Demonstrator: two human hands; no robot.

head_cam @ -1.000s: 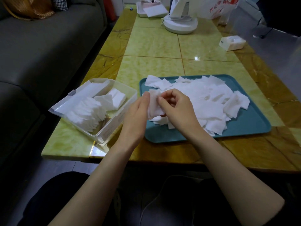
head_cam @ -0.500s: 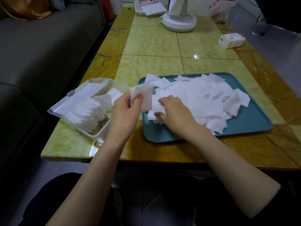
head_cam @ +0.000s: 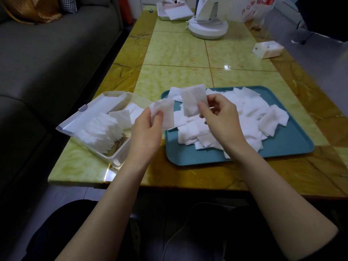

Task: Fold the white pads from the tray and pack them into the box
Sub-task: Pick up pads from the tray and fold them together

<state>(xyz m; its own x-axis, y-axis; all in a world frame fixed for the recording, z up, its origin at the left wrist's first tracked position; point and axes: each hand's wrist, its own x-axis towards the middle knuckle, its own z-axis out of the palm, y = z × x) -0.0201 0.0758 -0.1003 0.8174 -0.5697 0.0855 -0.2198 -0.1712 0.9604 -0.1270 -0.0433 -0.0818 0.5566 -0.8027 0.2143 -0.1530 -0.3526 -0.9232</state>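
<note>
pads [head_cam: 244,115] — loose white heap on teal tray [head_cam: 282,147] | box [head_cam: 120,152] — clear, open, folded stack [head_cam: 101,132] inside

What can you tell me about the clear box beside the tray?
The clear box is a rectangular, see-through plastic tub, sitting angled on the table at its near-left corner, left of the teal tray. Its lid lies swung open on the far-left side, with a small grey latch tab. Inside, folded white pads stand on edge in a row, with flatter ones behind. The left hand and wrist cover its right wall; contact cannot be told.
</note>
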